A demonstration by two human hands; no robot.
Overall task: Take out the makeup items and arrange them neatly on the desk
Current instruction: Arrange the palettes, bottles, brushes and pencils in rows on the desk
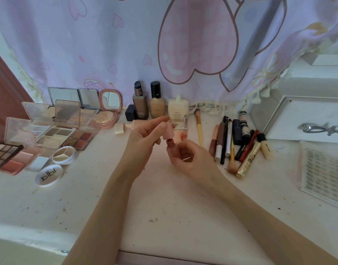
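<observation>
We can read "plpl", upside down to us, on the round white lid [49, 175] lying on the desk. Lettering on the gold tube [248, 160] and the black pencils is too small to read.

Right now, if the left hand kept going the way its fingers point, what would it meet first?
Probably the cream bottle at the back; the left hand, pinching a pink cap, points up-right toward it, though depth is unclear.

A pale, speckled desk [164, 207] fills the lower frame. At left lie open eyeshadow palettes [66, 136] and a round white lid [49, 175]. Three bottles [156, 103] stand at upper centre. At right lie pencils and brushes [233, 144], beside what may be a lash tray [323, 173].
</observation>
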